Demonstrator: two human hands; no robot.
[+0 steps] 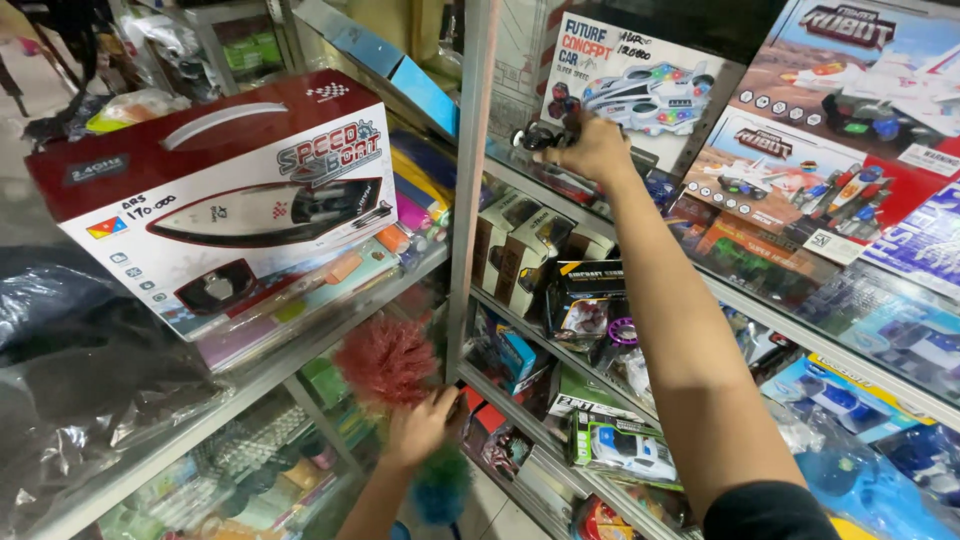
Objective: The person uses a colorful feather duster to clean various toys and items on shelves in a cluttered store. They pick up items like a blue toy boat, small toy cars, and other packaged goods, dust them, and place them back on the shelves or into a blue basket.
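Note:
My right hand (pixel 592 148) reaches up to the top glass shelf (pixel 560 195) and grips a small black toy with wheels (pixel 540 130), beside a white boxed toy car (pixel 640 90). Low down, my left hand (pixel 420 425) holds a fluffy duster (pixel 390 360), whose red-pink head points up toward the left shelf and whose blue-green tuft (pixel 440 488) hangs below the hand. A metal upright (pixel 470 190) stands between the two hands.
A large red and white boxed toy boat (pixel 230 190) rests tilted on the left shelf (pixel 300 350). Boxed robot toys (pixel 830 130) lean at the right. Lower shelves hold several small toy boxes (pixel 530 250) and a boxed white car (pixel 625 450). Dark plastic bags (pixel 80 370) sit at the left.

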